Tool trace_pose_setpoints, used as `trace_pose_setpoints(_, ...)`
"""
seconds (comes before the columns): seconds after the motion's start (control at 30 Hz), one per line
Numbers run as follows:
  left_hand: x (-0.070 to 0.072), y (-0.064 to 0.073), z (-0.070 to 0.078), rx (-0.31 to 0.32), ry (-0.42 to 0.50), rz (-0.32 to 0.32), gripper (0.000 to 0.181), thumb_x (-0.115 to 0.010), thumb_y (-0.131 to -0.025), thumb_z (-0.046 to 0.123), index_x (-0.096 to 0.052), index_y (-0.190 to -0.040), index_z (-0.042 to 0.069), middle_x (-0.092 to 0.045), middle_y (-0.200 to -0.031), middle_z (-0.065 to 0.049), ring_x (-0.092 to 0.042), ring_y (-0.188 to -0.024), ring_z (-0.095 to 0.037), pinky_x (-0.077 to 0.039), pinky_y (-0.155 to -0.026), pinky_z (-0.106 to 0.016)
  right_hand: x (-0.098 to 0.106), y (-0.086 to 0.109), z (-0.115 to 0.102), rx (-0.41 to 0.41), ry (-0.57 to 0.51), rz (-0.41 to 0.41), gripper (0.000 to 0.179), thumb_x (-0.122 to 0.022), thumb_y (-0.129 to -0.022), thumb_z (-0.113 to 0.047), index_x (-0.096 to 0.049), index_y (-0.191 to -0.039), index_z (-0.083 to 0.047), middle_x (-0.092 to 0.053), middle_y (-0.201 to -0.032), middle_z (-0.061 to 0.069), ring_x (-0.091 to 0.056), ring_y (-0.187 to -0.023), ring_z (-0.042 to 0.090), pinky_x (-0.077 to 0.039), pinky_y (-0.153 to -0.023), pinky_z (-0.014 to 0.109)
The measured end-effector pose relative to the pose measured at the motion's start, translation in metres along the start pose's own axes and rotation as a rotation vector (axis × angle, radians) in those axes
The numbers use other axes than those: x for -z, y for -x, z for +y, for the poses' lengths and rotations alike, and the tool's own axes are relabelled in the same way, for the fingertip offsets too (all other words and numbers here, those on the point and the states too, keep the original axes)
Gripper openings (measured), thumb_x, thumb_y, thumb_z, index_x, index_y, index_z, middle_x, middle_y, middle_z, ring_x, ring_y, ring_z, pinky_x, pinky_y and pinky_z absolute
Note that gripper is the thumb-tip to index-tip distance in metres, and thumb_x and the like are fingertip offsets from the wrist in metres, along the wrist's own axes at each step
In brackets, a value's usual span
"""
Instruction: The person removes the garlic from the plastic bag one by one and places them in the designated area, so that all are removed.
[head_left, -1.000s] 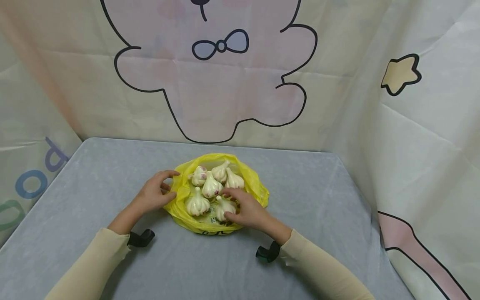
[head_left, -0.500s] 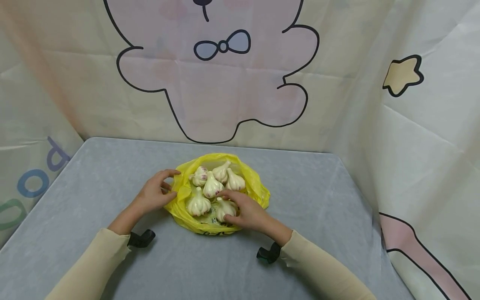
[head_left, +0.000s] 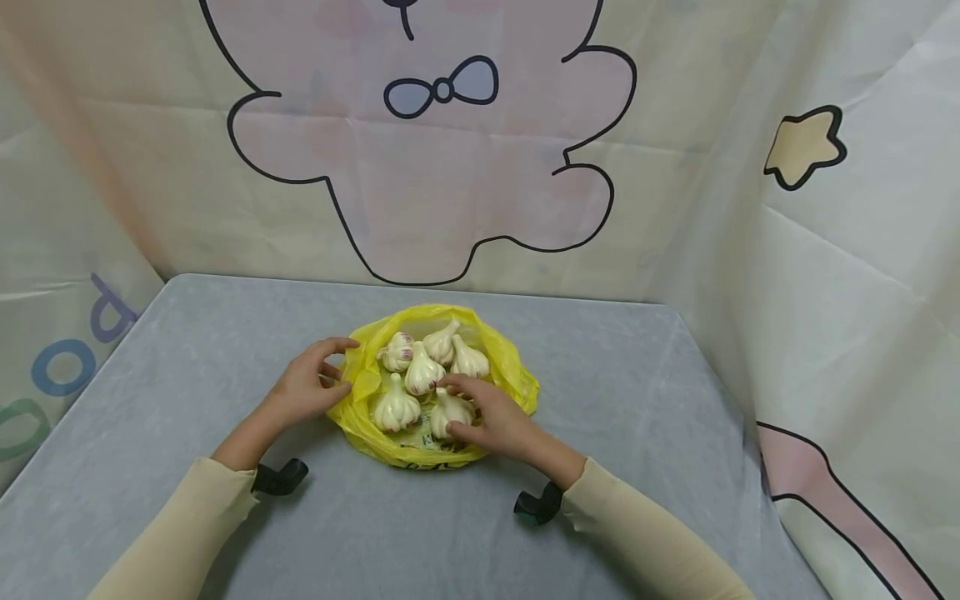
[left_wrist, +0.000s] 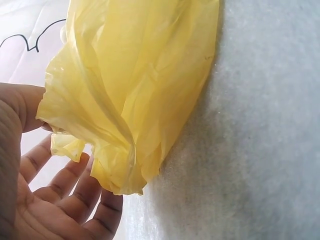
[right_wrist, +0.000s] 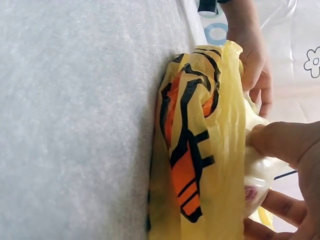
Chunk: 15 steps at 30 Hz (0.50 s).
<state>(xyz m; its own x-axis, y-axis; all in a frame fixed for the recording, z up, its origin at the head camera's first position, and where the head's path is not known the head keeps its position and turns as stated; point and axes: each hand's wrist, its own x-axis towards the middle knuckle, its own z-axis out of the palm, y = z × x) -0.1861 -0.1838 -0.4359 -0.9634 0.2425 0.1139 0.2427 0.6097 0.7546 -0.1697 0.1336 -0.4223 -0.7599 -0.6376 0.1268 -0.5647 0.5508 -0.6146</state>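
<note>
A yellow plastic bag (head_left: 363, 433) with its rim rolled back lies on the grey-covered table. Several whitish garlic bulbs (head_left: 396, 406) with purple marks sit inside it. My left hand (head_left: 303, 385) holds the bag's left rim; in the left wrist view the thumb goes behind the crumpled yellow edge (left_wrist: 120, 165), and the fingers curl beside it. With thumb and fingers, my right hand (head_left: 498, 419) grips the nearest garlic bulb (head_left: 447, 414) at the bag's front right. In the right wrist view the thumb presses that bulb (right_wrist: 257, 170) just over the printed bag side.
The grey table cover (head_left: 420, 533) spreads around the bag on all sides. A cloth backdrop (head_left: 450, 192) with cartoon drawings hangs behind and at both sides. Dark wrist mounts (head_left: 282, 477) sit below both hands, close to the table.
The garlic bulb in my right hand has shifted very slightly upward inside the bag. My left hand and the bag stay almost where they were.
</note>
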Motion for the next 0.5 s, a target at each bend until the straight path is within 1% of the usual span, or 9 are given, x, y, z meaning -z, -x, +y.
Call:
trace_pose_setpoints(0.17,0.001,-0.001,0.001,-0.008,0.005,0.0,0.056,-0.064,-0.083,0.004,-0.048,-0.136,0.009,-0.048,-0.134,-0.022,-0.062,-0.093,-0.029,-0.055,-0.075,-0.039,0.002,0.001,-0.001,-0.005,-0.03,0.032,0.057,-0.07,-0.088,-0.021,-0.045,-0.139,-0.018,-0.057,-0.134,0.005,-0.06,-0.117,0.023,-0.051,-0.094,0.041)
trace_pose_setpoints(0.23,0.001,-0.001,0.001,-0.013,0.004,0.001,0.055,-0.065,-0.083,0.004,-0.048,-0.136,0.009,-0.048,-0.134,-0.022,-0.062,-0.092,-0.029,-0.055,-0.075,-0.039,0.004,0.002,-0.001,-0.01,-0.028,0.043,0.058,-0.07,-0.088,-0.022,-0.044,-0.14,-0.02,-0.058,-0.132,0.005,-0.06,-0.117,0.023,-0.051,-0.093,0.041)
trace_pose_setpoints(0.5,0.002,-0.001,0.002,-0.004,-0.002,-0.002,0.056,-0.064,-0.083,0.004,-0.047,-0.136,0.008,-0.047,-0.134,-0.022,-0.062,-0.093,-0.03,-0.055,-0.074,-0.039,0.013,0.0,-0.003,-0.065,-0.049,0.072,0.06,-0.069,-0.089,-0.025,-0.043,-0.142,-0.021,-0.061,-0.128,0.009,-0.061,-0.114,0.022,-0.056,-0.08,0.034)
